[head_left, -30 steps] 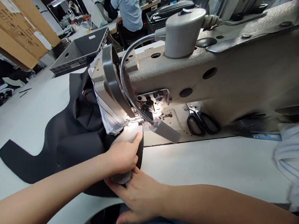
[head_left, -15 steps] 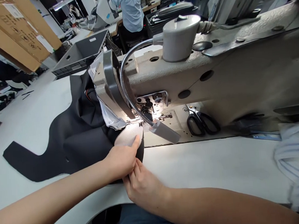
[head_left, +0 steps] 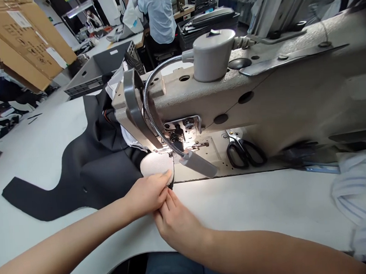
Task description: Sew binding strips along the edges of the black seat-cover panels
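A large black fabric piece (head_left: 101, 176) spreads over the left of the table and runs under the head of the sewing machine (head_left: 174, 100). Against its right edge, just in front of the lit needle area, lies a rounded light-grey mesh patch (head_left: 155, 164). My left hand (head_left: 149, 191) pinches the near end of this patch, thumb on top. Right below it, my right hand (head_left: 176, 216) has its fingers closed at the fabric's edge, touching the left fingers. What exactly the right fingertips grip is hidden.
Black-handled scissors (head_left: 245, 151) lie on the machine bed, right of the lamp (head_left: 199, 163). A striped cloth (head_left: 359, 195) is at the right. Behind stand a grey crate (head_left: 102, 63), a cardboard box (head_left: 22, 39) and a person in a light-blue shirt (head_left: 158, 17).
My hands have shifted slightly, and the black fabric's near edge has been gathered up by the fingers, so less of it shows below them. More of the mesh patch is visible. The camera view moved a little.
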Action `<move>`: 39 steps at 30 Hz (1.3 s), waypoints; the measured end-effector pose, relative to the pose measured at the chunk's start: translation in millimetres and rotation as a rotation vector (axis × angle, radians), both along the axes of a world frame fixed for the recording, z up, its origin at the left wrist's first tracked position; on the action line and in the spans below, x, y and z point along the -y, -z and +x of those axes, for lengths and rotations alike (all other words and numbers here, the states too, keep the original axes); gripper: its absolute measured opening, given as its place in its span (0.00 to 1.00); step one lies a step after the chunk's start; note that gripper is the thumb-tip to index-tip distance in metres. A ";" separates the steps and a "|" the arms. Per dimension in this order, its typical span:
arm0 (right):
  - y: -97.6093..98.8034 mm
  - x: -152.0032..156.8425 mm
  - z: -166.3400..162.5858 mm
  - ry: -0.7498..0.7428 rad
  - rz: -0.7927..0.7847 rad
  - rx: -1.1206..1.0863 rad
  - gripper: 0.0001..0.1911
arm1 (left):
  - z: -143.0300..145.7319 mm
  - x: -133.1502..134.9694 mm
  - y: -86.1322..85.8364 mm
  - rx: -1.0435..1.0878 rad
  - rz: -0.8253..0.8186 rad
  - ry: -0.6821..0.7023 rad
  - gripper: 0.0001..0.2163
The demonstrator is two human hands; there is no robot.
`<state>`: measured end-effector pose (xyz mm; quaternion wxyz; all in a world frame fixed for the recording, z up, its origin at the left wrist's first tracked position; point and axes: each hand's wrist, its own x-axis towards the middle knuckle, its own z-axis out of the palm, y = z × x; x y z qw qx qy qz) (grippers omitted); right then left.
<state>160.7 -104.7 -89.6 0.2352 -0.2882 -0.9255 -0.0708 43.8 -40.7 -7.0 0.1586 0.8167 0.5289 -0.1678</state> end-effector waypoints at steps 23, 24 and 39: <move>7.2 -45.6 17.5 0.046 0.007 -0.083 0.22 | -59.3 -13.7 9.1 0.032 0.455 0.333 0.15; 6.0 -46.2 18.4 0.034 -0.003 -0.102 0.23 | -80.7 -7.3 5.4 0.033 0.457 0.351 0.20; -12.0 -29.0 -32.8 -0.217 -0.236 -0.198 0.10 | -159.1 70.3 -68.2 -0.089 0.734 0.018 0.08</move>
